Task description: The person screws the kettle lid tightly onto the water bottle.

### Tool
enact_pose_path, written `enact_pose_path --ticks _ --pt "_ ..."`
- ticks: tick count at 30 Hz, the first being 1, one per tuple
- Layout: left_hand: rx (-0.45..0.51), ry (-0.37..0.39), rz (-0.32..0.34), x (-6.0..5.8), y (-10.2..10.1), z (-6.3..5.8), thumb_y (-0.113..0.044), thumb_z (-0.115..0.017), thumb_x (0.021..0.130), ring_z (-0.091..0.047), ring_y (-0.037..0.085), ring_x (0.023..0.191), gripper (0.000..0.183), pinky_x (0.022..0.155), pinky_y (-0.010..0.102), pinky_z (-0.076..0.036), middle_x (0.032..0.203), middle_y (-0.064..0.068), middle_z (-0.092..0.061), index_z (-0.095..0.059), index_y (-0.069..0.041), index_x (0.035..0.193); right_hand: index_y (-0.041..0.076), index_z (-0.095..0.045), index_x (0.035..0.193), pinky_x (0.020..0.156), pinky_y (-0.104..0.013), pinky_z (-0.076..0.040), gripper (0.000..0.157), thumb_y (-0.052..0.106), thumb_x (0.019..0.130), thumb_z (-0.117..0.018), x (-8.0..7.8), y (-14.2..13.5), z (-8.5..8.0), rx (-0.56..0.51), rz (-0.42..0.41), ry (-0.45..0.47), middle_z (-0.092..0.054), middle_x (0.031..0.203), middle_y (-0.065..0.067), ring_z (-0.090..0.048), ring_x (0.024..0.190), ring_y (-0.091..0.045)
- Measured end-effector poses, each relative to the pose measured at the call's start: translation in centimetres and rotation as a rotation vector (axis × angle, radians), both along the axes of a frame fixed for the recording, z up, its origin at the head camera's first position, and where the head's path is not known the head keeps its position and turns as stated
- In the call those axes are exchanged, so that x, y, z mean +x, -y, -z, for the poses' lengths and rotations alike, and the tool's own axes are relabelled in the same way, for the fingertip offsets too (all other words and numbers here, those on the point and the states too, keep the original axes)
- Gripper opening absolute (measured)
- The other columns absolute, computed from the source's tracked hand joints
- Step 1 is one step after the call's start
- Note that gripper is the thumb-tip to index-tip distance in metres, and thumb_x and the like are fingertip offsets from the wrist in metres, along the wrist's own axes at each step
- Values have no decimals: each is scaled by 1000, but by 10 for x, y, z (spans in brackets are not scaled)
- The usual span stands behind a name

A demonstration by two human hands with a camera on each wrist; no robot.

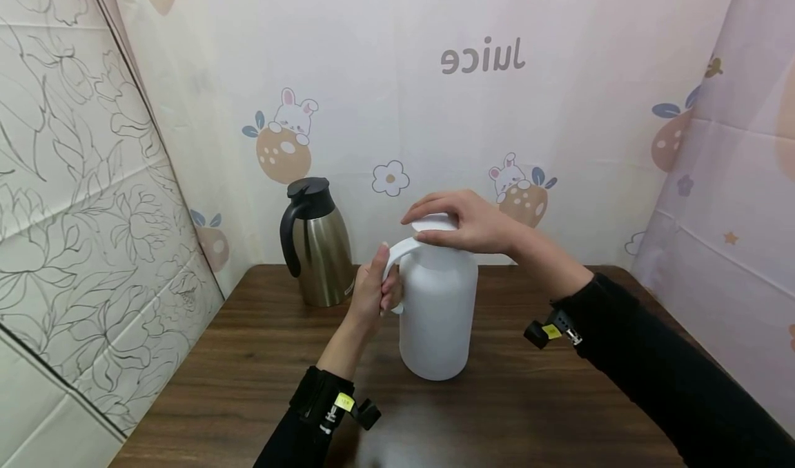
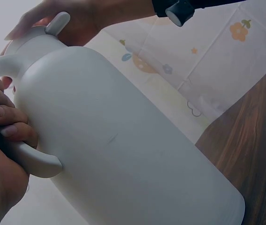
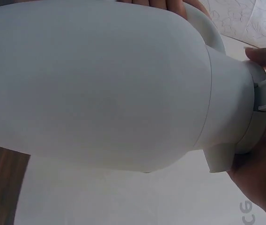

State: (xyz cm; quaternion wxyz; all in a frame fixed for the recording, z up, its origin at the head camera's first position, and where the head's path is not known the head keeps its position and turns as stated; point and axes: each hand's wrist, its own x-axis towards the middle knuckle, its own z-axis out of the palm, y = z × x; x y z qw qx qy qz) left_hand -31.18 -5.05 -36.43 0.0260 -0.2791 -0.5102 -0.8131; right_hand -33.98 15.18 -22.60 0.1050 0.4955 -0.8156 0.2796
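A white thermos jug point(image 1: 437, 309) stands on the wooden table in the head view. My left hand point(image 1: 375, 285) grips its handle point(image 1: 400, 248), fingers curled through the loop. Over the top, my right hand point(image 1: 475, 223) holds the white lid point(image 1: 435, 223), with the thumb on the near side and the fingers reaching across the far side. The left wrist view shows a raised tab point(image 2: 58, 23) at the lid beside the right hand. In the right wrist view, the short spout point(image 3: 219, 157) sticks out below the lid.
A steel thermos jug point(image 1: 326, 254) with a black lid and handle stands at the back left of the table point(image 1: 261, 364). Printed curtains point(image 1: 397, 95) hang behind the table and on the right, and a panel with flower drawings point(image 1: 93, 199) on the left.
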Motion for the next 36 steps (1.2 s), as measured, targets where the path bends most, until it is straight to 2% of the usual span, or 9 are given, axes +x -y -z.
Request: enact_pose_path --ticks 7,13,16,20,23,26,32,34,36 --pt "-5 -6 -7 0 0 0 -49 -41 103 -35 6 31 61 31 20 -22 38 -13 -41 -37 -16 52 23 -73 115 76 -39 -56 27 36 92 -67 12 8 2 -24 149 -17 -69 117 3 -58 108 -9" --pt "-11 0 -14 1 0 -1 -50 -42 103 -34 6 32 61 32 20 -22 38 -12 -41 -37 -16 53 19 -73 110 85 -42 -53 26 34 91 -64 25 21 1 -26 347 -42 -70 114 -1 -59 106 -14" --pt "-5 1 -8 1 0 -2 -50 -41 103 -34 6 32 61 32 23 -20 39 -12 -42 -37 -16 53 18 -73 107 83 -43 -52 27 36 91 -62 30 27 0 -15 442 -33 -69 114 -3 -58 103 -17" --pt "-3 -3 0 1 0 -1 -49 -40 104 -35 6 32 61 32 27 -17 39 -12 -42 -38 -16 53 17 -73 109 83 -45 -51 31 39 91 -61 32 29 -2 22 475 -15 -68 116 -6 -58 104 -21" --pt "-7 -12 -4 1 0 0 -48 -39 105 -34 7 32 61 33 32 -14 39 -11 -42 -38 -16 53 17 -73 112 86 -45 -51 33 42 92 -61 27 23 -3 41 415 -3 -69 116 -4 -58 109 -20" --pt "-15 -24 -13 1 -1 0 -48 -38 105 -33 8 32 61 35 35 -13 40 -11 -42 -38 -16 53 20 -72 114 87 -44 -52 33 43 93 -62 18 15 -3 32 299 -17 -69 117 1 -58 111 -15" --pt "-32 -17 -15 1 -1 -1 -49 -38 105 -34 7 32 61 33 23 -21 40 -12 -42 -38 -16 54 17 -73 115 86 -45 -55 27 28 92 -64 -3 1 8 -68 -29 -200 -69 117 0 -58 112 -10" --pt "-27 -14 -14 1 0 -1 -49 -38 104 -35 7 32 61 33 21 -23 40 -12 -42 -39 -16 54 13 -73 116 86 -47 -55 29 24 92 -61 -8 1 14 -116 -111 -255 -70 117 -3 -59 112 -12" --pt "-17 -6 -15 1 1 -1 -49 -39 104 -35 7 32 61 32 22 -22 40 -12 -42 -39 -16 54 11 -73 116 84 -48 -56 33 29 94 -56 -11 2 19 -154 -152 -302 -70 118 -6 -59 113 -14"
